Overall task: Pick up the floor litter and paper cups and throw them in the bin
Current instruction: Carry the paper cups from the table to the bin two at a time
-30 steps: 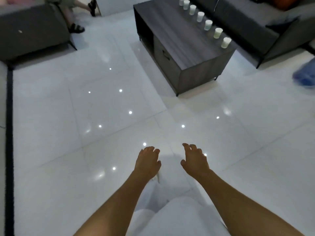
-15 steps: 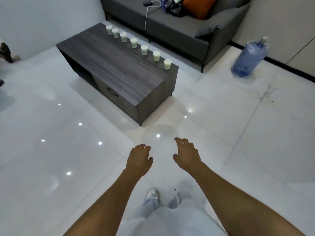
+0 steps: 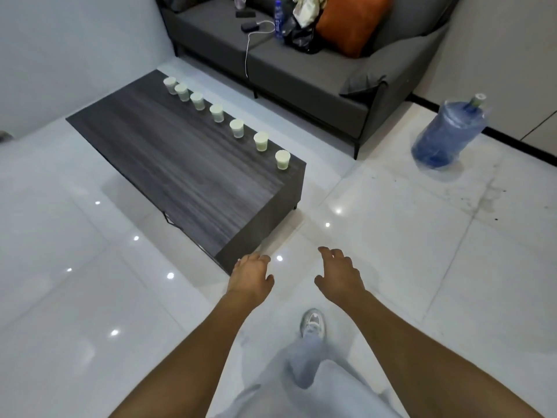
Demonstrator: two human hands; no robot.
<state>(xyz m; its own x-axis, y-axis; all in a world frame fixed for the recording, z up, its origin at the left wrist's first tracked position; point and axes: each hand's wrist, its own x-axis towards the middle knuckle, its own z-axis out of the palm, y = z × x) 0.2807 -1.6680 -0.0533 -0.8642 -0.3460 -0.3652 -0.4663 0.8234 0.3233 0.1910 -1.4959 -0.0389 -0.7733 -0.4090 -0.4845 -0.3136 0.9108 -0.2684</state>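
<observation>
Seven paper cups (image 3: pixel 238 128) on table (image 3: pixel 168 164), upright

7 paper cups (image 3: pixel 237 128) on coffee table (image 3: pixel 168 164), both hands empty.

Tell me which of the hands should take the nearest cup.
Probably the left hand: it hovers beside the coffee table's near corner. Right hand hangs over bare floor, though the nearest paper cup stands far from both.

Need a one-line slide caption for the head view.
Both hands, left and right, empty near the table bearing seven paper cups.
</observation>
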